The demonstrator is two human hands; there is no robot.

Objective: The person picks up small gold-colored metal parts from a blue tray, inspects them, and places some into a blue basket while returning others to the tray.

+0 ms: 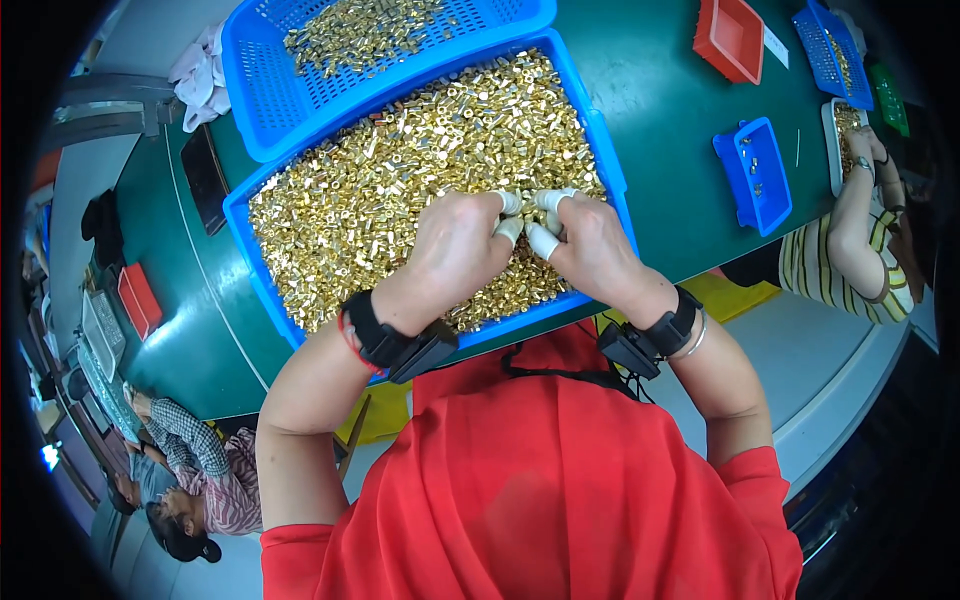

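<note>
A blue basket (613, 170) in front of me is filled with small gold-coloured metal pieces (400, 170), many of them short hollow tubes. Over its right part, my left hand (455, 240) and my right hand (600, 245) meet close together. White finger covers sit on the thumbs and some fingers of both hands. Thumb and fingers are pinched on each side. Whatever lies between the fingertips is too small and too covered to make out. Each wrist wears a black strap with a dark box.
A blue perforated basket (262, 110) with more gold pieces stands behind the full one. On the green table (660, 130) are a red tray (735, 40), a small blue basket (770, 190) and a dark flat object (205, 180). Co-workers sit at right (850, 250) and lower left (215, 480).
</note>
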